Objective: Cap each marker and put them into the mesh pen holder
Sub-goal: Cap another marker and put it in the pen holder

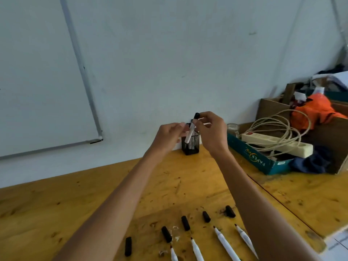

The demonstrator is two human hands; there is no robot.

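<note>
A black mesh pen holder (194, 147) stands at the back of the wooden table against the wall, with markers inside. My right hand (211, 131) pinches the black cap end of a white capped marker (190, 131) that tilts with its lower end at the holder's mouth. My left hand (170, 137) hovers beside the marker's barrel, fingers loosely extended; whether it touches the barrel is unclear. Near the front edge lie several uncapped white markers (225, 243) and several loose black caps (185, 223).
A teal cardboard box (250, 157) with a cream power strip (276, 145) and coiled cable sits to the right, beside a brown box with orange cloth (316, 112). A glass jar (233, 129) stands by the box. A whiteboard (37, 81) hangs at left.
</note>
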